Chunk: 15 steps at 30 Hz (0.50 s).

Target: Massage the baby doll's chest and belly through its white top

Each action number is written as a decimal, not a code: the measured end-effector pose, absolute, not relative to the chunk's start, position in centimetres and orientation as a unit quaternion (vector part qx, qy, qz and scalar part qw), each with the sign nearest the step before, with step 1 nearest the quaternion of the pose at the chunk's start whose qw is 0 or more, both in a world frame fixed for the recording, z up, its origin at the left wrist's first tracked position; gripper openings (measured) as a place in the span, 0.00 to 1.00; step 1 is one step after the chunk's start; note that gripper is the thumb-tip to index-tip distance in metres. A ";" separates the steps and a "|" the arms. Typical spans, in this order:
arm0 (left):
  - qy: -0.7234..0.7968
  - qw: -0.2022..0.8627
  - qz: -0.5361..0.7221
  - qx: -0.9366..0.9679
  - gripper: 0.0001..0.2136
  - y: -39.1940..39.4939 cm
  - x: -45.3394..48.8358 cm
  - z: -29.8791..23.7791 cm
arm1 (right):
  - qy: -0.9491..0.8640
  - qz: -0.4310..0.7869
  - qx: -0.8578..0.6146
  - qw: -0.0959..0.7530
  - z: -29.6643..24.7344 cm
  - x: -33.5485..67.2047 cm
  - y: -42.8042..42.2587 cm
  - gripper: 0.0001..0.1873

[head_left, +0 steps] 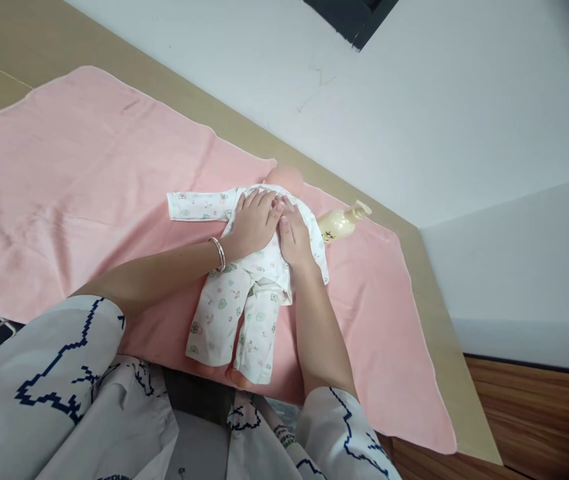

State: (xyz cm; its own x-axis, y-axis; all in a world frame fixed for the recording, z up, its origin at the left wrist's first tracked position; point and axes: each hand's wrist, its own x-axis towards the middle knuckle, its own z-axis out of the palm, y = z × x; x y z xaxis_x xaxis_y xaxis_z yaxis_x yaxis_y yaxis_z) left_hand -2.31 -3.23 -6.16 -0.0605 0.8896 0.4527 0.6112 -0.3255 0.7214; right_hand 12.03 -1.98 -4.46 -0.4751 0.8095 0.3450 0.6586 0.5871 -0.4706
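Observation:
A baby doll (284, 177) lies face down or face up, I cannot tell which, dressed in a white printed top (199, 205) and matching trousers (219, 313). Flat on the doll's upper body rests my left hand (254, 223), fingers stretched out, a silver bangle on its wrist. My right hand (294, 237) also lies on the top, its fingers extended and meeting the left fingertips. Neither hand grips anything. Just right of the doll a pale yellow pump bottle (339, 223) lies on its side.
A pink blanket (89, 173) is spread beneath the doll on a light wooden table (429, 333). Behind the table's far edge rises a white wall (414, 100), with a dark panel (354, 17) at the top. Brown wood (539, 400) shows at lower right.

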 end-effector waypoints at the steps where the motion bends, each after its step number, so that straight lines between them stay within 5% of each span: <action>1: 0.564 0.150 0.459 0.670 0.27 -3.4 -2.3 -6.0 | -0.836 0.135 -0.459 0.268 -4.6 12.3 -1.6 0.35; 6: 0.568 0.147 0.461 0.666 0.26 -3.6 -2.3 -6.0 | -0.778 0.098 -0.582 0.218 -4.1 10.9 -3.6 0.37; 15: 0.553 0.134 0.480 0.667 0.37 -3.4 -2.4 -6.5 | -0.812 0.137 -0.527 0.210 -3.8 11.7 -2.4 0.33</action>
State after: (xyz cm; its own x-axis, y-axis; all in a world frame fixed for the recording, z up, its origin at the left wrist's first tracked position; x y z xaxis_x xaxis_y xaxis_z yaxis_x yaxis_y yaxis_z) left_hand -2.43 -3.35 -6.52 -0.0729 0.8673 0.4923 0.6094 -0.3520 0.7104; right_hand 11.74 -2.37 -3.83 -0.3551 0.9139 0.1968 0.7986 0.4059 -0.4443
